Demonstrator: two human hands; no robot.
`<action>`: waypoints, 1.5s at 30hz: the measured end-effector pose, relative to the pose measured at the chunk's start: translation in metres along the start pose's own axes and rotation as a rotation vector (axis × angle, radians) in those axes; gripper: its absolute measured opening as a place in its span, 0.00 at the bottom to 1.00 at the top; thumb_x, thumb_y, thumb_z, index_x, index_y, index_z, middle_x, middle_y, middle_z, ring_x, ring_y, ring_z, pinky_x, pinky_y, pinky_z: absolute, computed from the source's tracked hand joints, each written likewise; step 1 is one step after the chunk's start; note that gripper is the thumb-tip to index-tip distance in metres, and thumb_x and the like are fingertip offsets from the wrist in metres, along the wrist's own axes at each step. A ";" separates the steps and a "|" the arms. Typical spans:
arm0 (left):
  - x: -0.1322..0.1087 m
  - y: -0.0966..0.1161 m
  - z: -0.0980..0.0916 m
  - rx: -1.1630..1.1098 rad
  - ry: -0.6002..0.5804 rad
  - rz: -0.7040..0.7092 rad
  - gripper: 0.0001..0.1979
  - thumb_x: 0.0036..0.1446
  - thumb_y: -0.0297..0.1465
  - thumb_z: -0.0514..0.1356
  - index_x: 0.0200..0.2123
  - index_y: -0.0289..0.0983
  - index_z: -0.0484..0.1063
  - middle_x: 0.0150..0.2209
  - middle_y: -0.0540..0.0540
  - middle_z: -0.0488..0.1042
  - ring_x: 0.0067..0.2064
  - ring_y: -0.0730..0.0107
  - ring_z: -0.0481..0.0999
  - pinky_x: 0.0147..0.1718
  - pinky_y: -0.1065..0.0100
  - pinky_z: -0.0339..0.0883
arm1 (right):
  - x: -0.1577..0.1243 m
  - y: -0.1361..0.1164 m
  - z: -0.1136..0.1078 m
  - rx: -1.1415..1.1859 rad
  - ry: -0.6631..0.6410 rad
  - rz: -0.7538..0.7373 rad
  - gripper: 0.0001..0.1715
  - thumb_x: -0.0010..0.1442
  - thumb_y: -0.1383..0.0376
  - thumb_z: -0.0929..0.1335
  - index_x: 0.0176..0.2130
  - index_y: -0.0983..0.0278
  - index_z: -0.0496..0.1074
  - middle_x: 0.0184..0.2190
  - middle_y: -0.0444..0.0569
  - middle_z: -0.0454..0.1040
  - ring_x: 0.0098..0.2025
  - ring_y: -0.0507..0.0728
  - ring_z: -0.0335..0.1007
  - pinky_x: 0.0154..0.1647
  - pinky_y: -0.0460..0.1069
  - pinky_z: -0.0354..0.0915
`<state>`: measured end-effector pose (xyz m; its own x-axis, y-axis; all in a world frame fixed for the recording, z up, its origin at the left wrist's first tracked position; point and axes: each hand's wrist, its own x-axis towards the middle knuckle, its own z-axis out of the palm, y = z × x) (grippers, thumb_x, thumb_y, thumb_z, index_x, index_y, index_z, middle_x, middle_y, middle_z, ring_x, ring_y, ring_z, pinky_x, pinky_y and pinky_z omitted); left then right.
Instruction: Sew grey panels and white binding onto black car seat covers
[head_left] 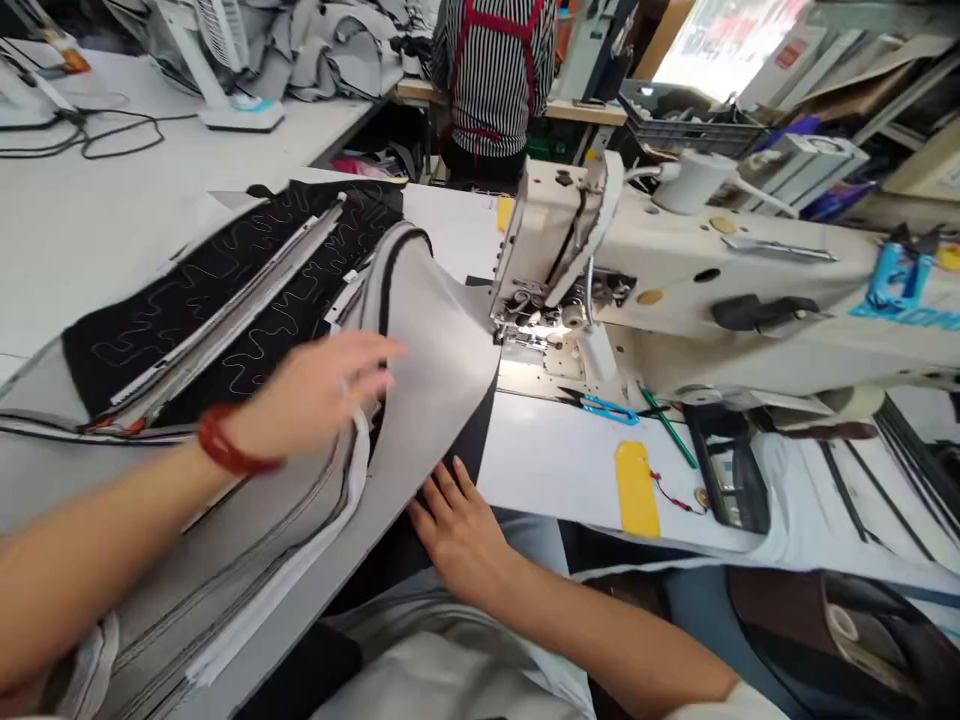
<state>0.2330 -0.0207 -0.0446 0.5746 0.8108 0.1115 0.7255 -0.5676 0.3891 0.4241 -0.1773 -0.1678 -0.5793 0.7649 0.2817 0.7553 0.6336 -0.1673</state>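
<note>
Grey fabric (442,370) stretches from near left to the sewing machine (675,250), the right hand (465,535) lying open and flat by its edge. Farther left, the left hand (322,390) blurs, open over it, contact unclear. Blue snips (609,409) lie right, before the machine's illegible blue lettering (911,318).

Setting: a sewing workshop. Evidence: a large sewing machine (697,255) at a white worktable (540,470), grey fabric (442,340) running up to its head, blue snips (609,408) nearby, heaped grey cloth (341,50) behind, a person in stripes (487,75) near another bench (589,113).
</note>
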 end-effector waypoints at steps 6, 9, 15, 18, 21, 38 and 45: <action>0.009 0.090 0.082 0.289 -0.564 -0.075 0.41 0.53 0.31 0.61 0.69 0.40 0.52 0.68 0.37 0.55 0.62 0.43 0.63 0.53 0.50 0.69 | -0.005 0.010 0.008 0.184 -0.024 -0.149 0.19 0.63 0.66 0.66 0.53 0.64 0.74 0.53 0.50 0.77 0.60 0.65 0.66 0.70 0.72 0.45; 0.034 0.081 0.092 0.385 -0.596 -0.087 0.41 0.51 0.20 0.56 0.69 0.38 0.52 0.61 0.36 0.62 0.53 0.50 0.73 0.47 0.57 0.71 | -0.015 0.008 0.010 0.103 0.115 -0.154 0.21 0.68 0.68 0.62 0.58 0.65 0.70 0.62 0.54 0.68 0.66 0.64 0.59 0.68 0.67 0.54; 0.040 0.093 0.104 0.371 -0.434 -0.097 0.32 0.56 0.17 0.46 0.64 0.38 0.62 0.50 0.40 0.71 0.46 0.60 0.78 0.46 0.62 0.71 | -0.025 0.003 0.016 -0.016 0.222 0.002 0.21 0.66 0.73 0.61 0.55 0.81 0.70 0.56 0.73 0.71 0.61 0.68 0.68 0.62 0.66 0.64; 0.037 0.100 0.117 0.399 -0.374 -0.104 0.26 0.63 0.26 0.46 0.64 0.38 0.62 0.52 0.39 0.69 0.42 0.57 0.79 0.39 0.59 0.73 | -0.024 0.002 0.016 -0.032 0.226 -0.018 0.20 0.66 0.73 0.61 0.52 0.82 0.72 0.52 0.74 0.74 0.56 0.69 0.72 0.59 0.66 0.68; 0.039 0.099 0.126 0.433 -0.335 -0.095 0.24 0.66 0.32 0.46 0.63 0.44 0.61 0.58 0.40 0.65 0.38 0.60 0.79 0.33 0.59 0.72 | -0.023 0.003 0.013 -0.062 0.259 -0.026 0.20 0.65 0.73 0.60 0.50 0.82 0.73 0.50 0.73 0.75 0.54 0.69 0.75 0.56 0.64 0.71; 0.102 0.093 0.135 0.437 -0.317 -0.193 0.22 0.65 0.28 0.45 0.60 0.45 0.64 0.49 0.40 0.70 0.43 0.56 0.77 0.37 0.58 0.69 | 0.001 0.061 -0.007 -0.064 0.137 -0.005 0.20 0.66 0.72 0.59 0.49 0.79 0.74 0.49 0.70 0.76 0.54 0.66 0.73 0.59 0.63 0.67; 0.123 0.088 0.140 0.437 -0.253 -0.184 0.20 0.64 0.29 0.47 0.54 0.41 0.70 0.47 0.39 0.71 0.43 0.55 0.77 0.41 0.58 0.67 | 0.022 0.074 -0.005 -0.012 0.031 0.026 0.16 0.64 0.71 0.62 0.41 0.74 0.78 0.40 0.65 0.79 0.48 0.66 0.75 0.62 0.66 0.62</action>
<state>0.4203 0.0098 -0.1245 0.4575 0.8733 -0.1672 0.8817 -0.4700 -0.0419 0.4690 -0.1140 -0.1696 -0.5500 0.7768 0.3068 0.7735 0.6123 -0.1636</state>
